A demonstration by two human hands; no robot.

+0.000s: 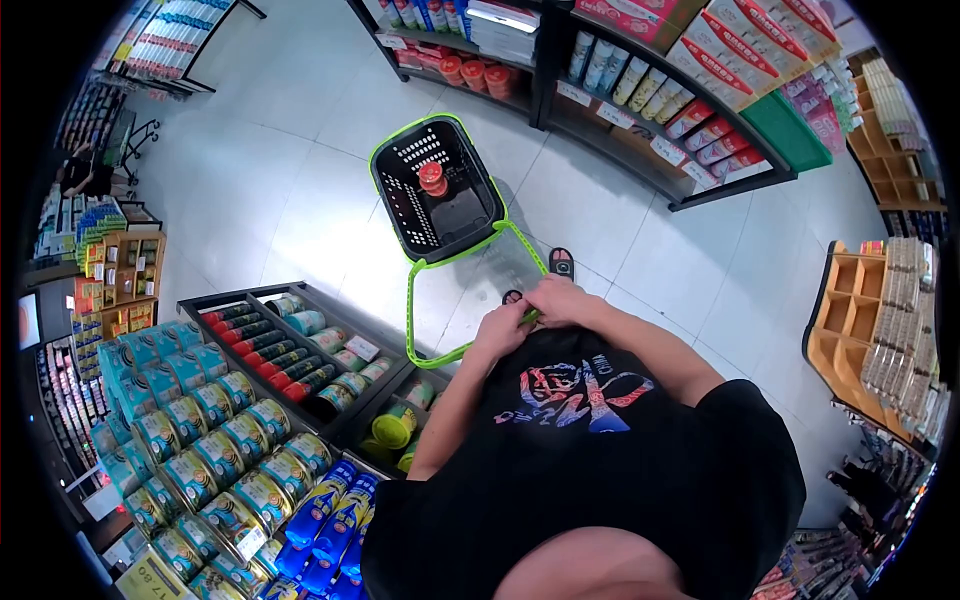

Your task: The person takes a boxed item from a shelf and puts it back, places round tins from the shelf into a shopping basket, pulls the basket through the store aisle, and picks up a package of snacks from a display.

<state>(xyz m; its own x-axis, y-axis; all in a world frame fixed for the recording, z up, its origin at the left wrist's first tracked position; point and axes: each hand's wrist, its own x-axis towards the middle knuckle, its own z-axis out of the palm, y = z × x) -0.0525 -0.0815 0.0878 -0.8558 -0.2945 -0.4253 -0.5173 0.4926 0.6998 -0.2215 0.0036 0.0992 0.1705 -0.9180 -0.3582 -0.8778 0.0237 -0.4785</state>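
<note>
A black shopping basket (440, 235) with a bright green rim stands on the floor ahead, with a red item (432, 178) inside. Its long green handle (411, 310) reaches back toward my waist. Close together in front of my black shirt, both hands are closed at the handle's near right corner. My left hand (505, 328) has its fingers curled at the handle's near bar. Beside it, my right hand (555, 298) is closed where the right bar meets that corner. The fingertips partly hide each other and the green bar.
Low shelving (320, 345) with cans and tubes stands close on the left, beside stacked tins (210, 450) and blue bottles (330, 510). Ahead is a dark shelf unit (620, 130) with cartons and cans. A wooden shelf (850, 300) stands at the right. Tiled floor lies between them.
</note>
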